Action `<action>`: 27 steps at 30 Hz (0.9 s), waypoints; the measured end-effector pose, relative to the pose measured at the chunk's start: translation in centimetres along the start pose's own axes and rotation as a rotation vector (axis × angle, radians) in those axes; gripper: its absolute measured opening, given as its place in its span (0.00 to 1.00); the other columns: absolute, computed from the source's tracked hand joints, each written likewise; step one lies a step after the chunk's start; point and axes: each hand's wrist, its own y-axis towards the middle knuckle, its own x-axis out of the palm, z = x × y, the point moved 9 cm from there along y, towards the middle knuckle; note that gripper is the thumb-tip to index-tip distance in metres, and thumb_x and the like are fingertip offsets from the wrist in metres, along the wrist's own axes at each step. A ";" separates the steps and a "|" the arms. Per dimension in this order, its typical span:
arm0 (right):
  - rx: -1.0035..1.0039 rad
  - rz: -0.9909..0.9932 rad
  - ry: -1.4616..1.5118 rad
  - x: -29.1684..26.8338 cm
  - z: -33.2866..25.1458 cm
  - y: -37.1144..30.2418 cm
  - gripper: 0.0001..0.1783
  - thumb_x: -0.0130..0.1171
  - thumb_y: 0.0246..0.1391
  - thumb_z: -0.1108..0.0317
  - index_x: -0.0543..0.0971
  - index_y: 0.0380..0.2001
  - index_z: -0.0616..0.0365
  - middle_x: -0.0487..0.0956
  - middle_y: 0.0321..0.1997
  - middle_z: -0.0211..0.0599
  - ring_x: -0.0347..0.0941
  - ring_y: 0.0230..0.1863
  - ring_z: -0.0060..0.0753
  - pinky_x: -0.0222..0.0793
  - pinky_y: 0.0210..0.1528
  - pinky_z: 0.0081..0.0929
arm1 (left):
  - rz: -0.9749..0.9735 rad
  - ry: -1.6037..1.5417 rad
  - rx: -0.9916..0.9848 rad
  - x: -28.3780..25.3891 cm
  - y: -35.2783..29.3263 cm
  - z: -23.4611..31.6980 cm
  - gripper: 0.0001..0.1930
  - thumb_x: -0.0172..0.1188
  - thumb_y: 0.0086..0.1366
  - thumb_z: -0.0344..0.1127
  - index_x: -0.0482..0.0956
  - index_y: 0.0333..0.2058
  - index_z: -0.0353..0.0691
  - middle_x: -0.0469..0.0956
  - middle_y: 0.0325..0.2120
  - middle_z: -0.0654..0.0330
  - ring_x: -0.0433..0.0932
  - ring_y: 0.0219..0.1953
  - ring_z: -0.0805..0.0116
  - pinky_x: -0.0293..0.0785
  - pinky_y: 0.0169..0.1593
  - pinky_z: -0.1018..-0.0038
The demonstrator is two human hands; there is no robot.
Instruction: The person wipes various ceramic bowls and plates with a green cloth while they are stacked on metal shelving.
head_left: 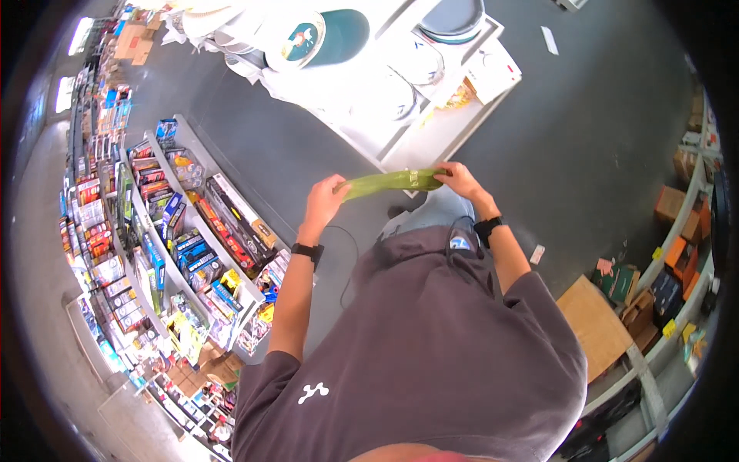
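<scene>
A long, flat green strip (381,183) is stretched between my two hands in front of my waist. It looks like thin, shiny plastic film or a folded bag, with pale print near its right part; its exact kind I cannot make out. My left hand (326,202) pinches the left end between thumb and fingers. The right end is gripped by my right hand (459,181), whose fingers are closed over it. Both wrists wear black bands. The strip hangs in the air, close to the near corner of a white display table (435,142) but apart from it.
Plates and bowls (300,42) stand on the bright white display ahead. Shelves of boxed goods (204,266) run along the left. At the right are a cardboard box (589,327) and a rack (650,369) holding cartons. Grey floor (585,154) lies between, with paper scraps on it.
</scene>
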 end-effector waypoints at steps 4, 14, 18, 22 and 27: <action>0.103 0.099 0.480 -1.7 0.8 3.4 0.11 0.66 0.54 0.73 0.83 0.40 0.65 0.83 0.30 0.31 0.75 0.34 0.20 0.73 0.39 0.24 | 0.020 0.039 -0.094 0.7 0.9 -0.5 0.12 0.62 0.64 0.41 0.78 0.38 0.37 0.79 0.30 0.49 0.77 0.32 0.50 0.73 0.37 0.63; -0.212 0.069 0.143 -8.1 -7.6 11.3 0.10 0.61 0.59 0.71 0.80 0.42 0.64 0.80 0.28 0.35 0.72 0.29 0.21 0.69 0.34 0.23 | 0.279 -0.264 -0.214 0.2 -0.3 -0.3 0.14 0.64 0.65 0.40 0.78 0.37 0.33 0.71 0.18 0.58 0.66 0.21 0.72 0.67 0.29 0.71; -0.258 0.142 -0.012 -9.4 -10.8 11.6 0.12 0.64 0.56 0.67 0.81 0.41 0.61 0.81 0.28 0.38 0.75 0.29 0.27 0.71 0.35 0.26 | 0.180 -0.242 -0.179 2.5 -1.0 -1.6 0.16 0.61 0.66 0.45 0.79 0.36 0.33 0.73 0.19 0.56 0.68 0.22 0.68 0.68 0.30 0.70; -0.248 0.196 -0.026 -10.0 -11.8 10.4 0.15 0.68 0.54 0.65 0.84 0.41 0.63 0.85 0.32 0.39 0.79 0.33 0.27 0.75 0.39 0.24 | 0.314 -0.312 -0.102 3.7 -1.9 -1.8 0.16 0.59 0.67 0.45 0.80 0.35 0.35 0.73 0.20 0.54 0.70 0.23 0.64 0.67 0.31 0.67; -0.273 0.196 0.020 -11.4 -11.1 9.3 0.10 0.68 0.55 0.68 0.85 0.38 0.63 0.84 0.36 0.31 0.76 0.36 0.20 0.73 0.43 0.20 | 0.293 -0.436 -0.155 6.8 -3.2 -1.2 0.14 0.57 0.67 0.44 0.80 0.36 0.36 0.75 0.24 0.52 0.74 0.26 0.58 0.69 0.34 0.65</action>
